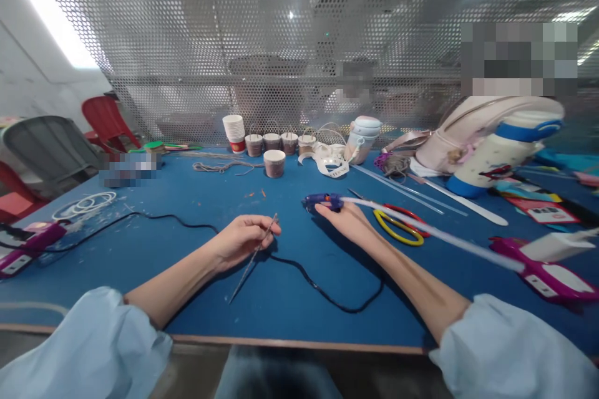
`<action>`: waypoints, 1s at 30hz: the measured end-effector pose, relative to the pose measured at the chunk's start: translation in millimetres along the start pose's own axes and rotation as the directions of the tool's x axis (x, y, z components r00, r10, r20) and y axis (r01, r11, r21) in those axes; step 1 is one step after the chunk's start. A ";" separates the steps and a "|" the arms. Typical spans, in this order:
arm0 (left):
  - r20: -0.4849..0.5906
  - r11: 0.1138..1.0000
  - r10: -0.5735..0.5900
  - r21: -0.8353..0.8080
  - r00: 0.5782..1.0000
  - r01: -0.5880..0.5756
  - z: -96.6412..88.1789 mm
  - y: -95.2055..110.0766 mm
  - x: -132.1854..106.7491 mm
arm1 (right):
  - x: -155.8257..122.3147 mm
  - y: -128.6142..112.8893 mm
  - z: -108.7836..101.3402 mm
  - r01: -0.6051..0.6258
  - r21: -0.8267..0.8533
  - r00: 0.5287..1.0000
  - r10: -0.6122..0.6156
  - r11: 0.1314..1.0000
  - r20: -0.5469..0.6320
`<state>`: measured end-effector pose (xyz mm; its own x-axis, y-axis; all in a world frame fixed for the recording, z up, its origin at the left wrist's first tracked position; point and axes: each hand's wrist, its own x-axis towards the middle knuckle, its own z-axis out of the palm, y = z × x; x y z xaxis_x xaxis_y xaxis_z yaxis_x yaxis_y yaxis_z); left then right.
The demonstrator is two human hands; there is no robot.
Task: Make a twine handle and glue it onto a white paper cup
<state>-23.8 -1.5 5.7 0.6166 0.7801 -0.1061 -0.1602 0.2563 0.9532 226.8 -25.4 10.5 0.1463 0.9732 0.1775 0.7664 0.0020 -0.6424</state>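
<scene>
My left hand (243,238) is closed in a pinch on a thin grey stick (253,257) that slants down toward me over the blue table (196,199). My right hand (346,221) reaches forward and rests on a blue glue gun (322,201) lying on the table; its fingers wrap the gun's rear. A long translucent glue stick (430,232) runs from the gun back to the right. A black cord (322,293) loops across the table between my arms.
Yellow and red-handled scissors (400,224) lie right of my right hand. Paper cups (274,162) stand in a row at the back before a perforated metal screen (299,50). Bottles (500,149), a bag and pink glue guns (543,271) crowd the right; a pink tool (28,243) sits left.
</scene>
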 end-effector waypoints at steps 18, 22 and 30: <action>0.053 0.998 0.019 -0.056 0.998 -0.016 0.8 2.4 0.7 | -75.5 -44.9 -23.9 0.177 0.038 0.978 -0.180 0.984 0.109; 0.088 0.997 0.003 -0.072 0.996 0.004 3.4 0.9 -1.2 | -36.7 -67.0 7.0 0.178 0.320 0.962 -0.233 0.931 0.143; 0.098 0.992 0.014 -0.129 0.995 -0.001 4.4 2.3 -0.2 | -12.7 -66.1 35.8 -0.098 0.662 0.929 -0.170 0.743 0.328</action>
<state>-20.9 -3.6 9.2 0.6868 0.7240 -0.0647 -0.2588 0.3268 0.9090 151.9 -29.7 24.0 -0.2000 0.9793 0.0296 0.1407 0.0586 -0.9883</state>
